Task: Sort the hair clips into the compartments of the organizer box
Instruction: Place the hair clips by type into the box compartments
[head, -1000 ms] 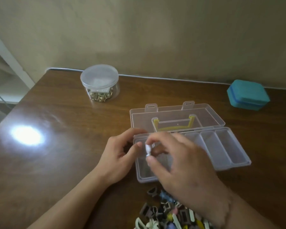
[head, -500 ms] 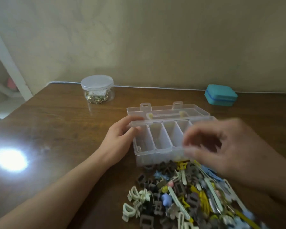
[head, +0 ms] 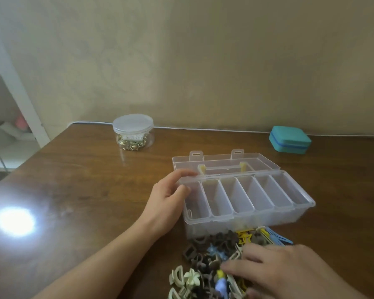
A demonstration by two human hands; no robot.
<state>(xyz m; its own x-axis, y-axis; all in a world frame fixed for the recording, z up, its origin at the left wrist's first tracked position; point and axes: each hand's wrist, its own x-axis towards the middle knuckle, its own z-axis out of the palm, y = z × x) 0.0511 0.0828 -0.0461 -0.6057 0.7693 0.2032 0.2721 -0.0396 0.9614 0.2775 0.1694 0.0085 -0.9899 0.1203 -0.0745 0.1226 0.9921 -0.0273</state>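
The brown wooden table [head: 78, 186] has wide bare room at left and far; its far edge runs along the wall. The clear organizer box [head: 244, 221] sits open right of centre, lid flat behind it, and its compartments look empty. The heap of hair clips [head: 216, 257] lies just near of it, touching its near wall. The right hand [head: 276, 270], above the box half a second ago, is now down on the heap, fingers spread, clasping nothing I can make out; likely it is choosing a clip. The left hand [head: 168, 199] still steadies the box's left end, fingers curled over the rim
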